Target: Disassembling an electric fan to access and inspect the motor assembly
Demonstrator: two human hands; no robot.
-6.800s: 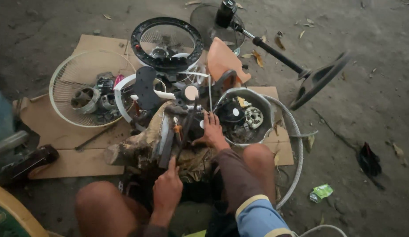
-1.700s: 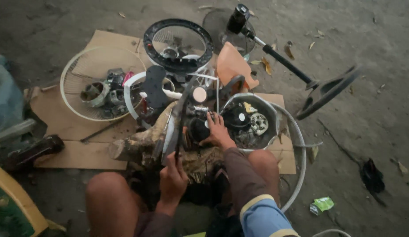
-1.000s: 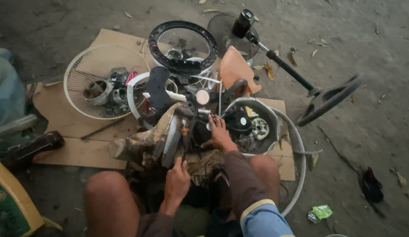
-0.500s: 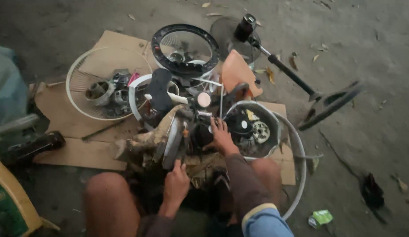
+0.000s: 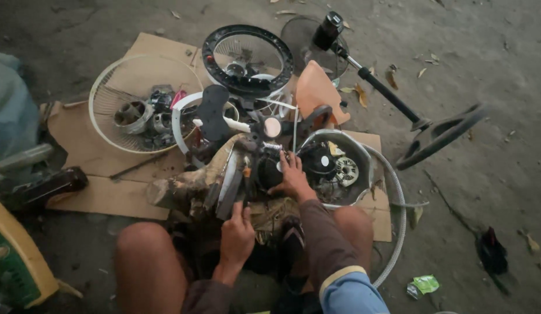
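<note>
I sit on the ground with my knees apart over a heap of fan parts. My right hand (image 5: 292, 176) rests on a black fan motor (image 5: 269, 168) in the middle of the heap, fingers curled around it. Close to my lap, my left hand (image 5: 237, 234) grips the handle of a tool with an orange-tipped shaft (image 5: 246, 177) that points up at the motor. A dirty wooden block (image 5: 183, 187) lies just left of the motor.
Flattened cardboard (image 5: 96, 168) lies under the heap. A white wire fan guard (image 5: 116, 75) holds metal motor parts at left. A black round guard (image 5: 247, 52) and an orange blade (image 5: 315, 93) sit behind. A fan stand with pole (image 5: 392, 102) lies at right. A green scrap (image 5: 424, 284) is near my right knee.
The view has shifted slightly. My left hand has stayed on the tool handle and my right hand on the motor, with only small movements.
</note>
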